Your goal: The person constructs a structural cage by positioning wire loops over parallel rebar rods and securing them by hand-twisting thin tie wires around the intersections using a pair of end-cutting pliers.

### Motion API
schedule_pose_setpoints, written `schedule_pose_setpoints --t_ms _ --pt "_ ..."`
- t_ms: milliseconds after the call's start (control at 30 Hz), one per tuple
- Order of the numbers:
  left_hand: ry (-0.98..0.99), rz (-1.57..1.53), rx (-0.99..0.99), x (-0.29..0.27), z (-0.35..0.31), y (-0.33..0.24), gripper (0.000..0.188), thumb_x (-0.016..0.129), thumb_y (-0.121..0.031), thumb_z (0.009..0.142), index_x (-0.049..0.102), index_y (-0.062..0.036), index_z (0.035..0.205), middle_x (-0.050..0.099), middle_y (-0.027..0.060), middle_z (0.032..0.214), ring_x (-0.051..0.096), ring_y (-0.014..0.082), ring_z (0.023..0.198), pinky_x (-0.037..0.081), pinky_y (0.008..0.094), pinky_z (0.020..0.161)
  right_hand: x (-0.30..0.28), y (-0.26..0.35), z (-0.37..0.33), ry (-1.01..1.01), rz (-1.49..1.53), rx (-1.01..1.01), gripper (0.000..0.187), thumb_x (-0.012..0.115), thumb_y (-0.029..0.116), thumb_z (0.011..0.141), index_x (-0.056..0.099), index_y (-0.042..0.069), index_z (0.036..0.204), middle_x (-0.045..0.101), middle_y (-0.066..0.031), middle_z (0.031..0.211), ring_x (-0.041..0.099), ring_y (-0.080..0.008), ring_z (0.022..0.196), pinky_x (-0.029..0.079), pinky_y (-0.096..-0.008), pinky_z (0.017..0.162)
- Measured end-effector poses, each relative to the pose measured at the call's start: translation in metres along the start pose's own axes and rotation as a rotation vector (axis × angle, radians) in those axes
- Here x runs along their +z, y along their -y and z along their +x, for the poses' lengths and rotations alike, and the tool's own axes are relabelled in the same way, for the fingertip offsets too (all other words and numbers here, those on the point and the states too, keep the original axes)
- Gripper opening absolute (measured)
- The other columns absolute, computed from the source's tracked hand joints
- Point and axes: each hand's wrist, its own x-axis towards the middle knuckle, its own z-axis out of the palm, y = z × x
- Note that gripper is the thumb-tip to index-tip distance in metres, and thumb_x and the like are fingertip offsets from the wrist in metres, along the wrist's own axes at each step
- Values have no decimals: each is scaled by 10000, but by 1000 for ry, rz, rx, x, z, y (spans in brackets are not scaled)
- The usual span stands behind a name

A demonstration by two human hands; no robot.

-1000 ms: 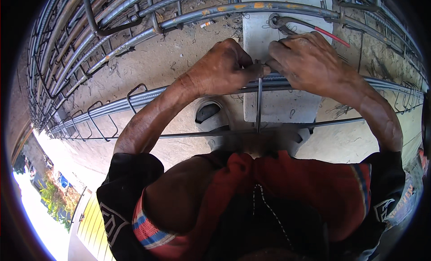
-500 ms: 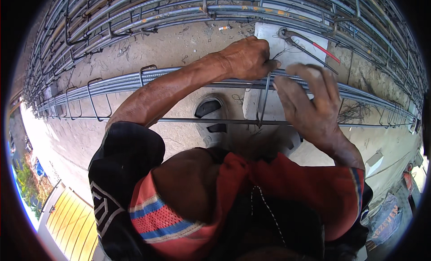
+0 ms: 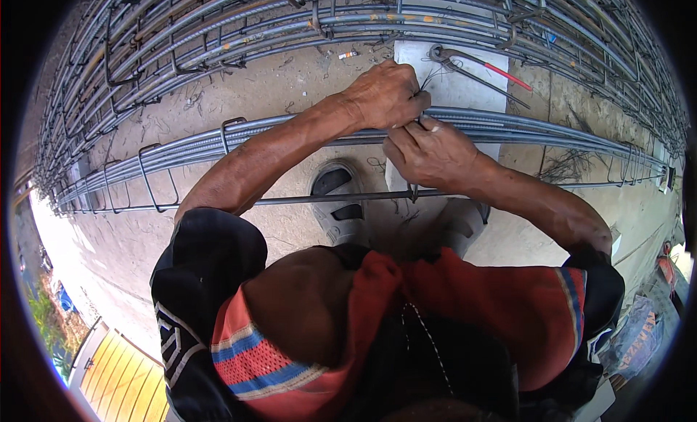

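Note:
My left hand (image 3: 392,96) is closed in a fist above the bundle of steel rebars (image 3: 305,128). Thin dark tie wire (image 3: 434,76) sticks out beside its fingers. Close against it, my right hand (image 3: 434,155) has its fingers curled and pinched at the bundle, over a bent stirrup; what lies between its fingertips is hidden. The stirrup's lower end (image 3: 414,192) shows under the right hand, at a single thinner bar (image 3: 290,200). Beyond the hands, pincers (image 3: 475,70) with one red handle lie on a pale board (image 3: 479,95).
Stacked rebar cages (image 3: 254,30) curve across the far side. More stirrups (image 3: 149,179) hang on the bundle at left and right. Scraps of wire (image 3: 570,164) lie on the concrete floor. My sandalled foot (image 3: 337,189) stands below the bars. A yellow slatted panel (image 3: 120,375) is at lower left.
My right hand has moved left from beside the stirrup, its spread fingers closing next to my left hand. The left hand stays in a fist. The whole view has shifted slightly.

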Motion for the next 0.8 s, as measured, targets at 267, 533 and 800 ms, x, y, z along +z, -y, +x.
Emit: schedule_pose_setpoints --t_ms 267,533,800 --pt "-192 -127 -9 -2 -19 -8 278 540 -182 863 588 46 712 529 213 559 547 373 525 439 421 529 24 0 -20 -697 508 338 269 682 -9 615 617 52 869 615 -70 930 612 -203 746 496 -311 617" --pt "-257 31 216 8 -33 1 161 556 -107 819 552 -15 950 553 176 568 601 354 594 472 418 524 20 -11 -26 -658 1023 846 84 697 72 763 665 29 828 664 -98 738 653 -183 667 489 -278 589" --pt "-272 734 632 8 -43 5 312 588 -155 666 570 -41 955 606 114 660 643 237 635 502 332 482 19 -54 -10 -519 1154 836 84 696 87 737 691 36 803 659 -124 699 648 -203 616 494 -296 588"
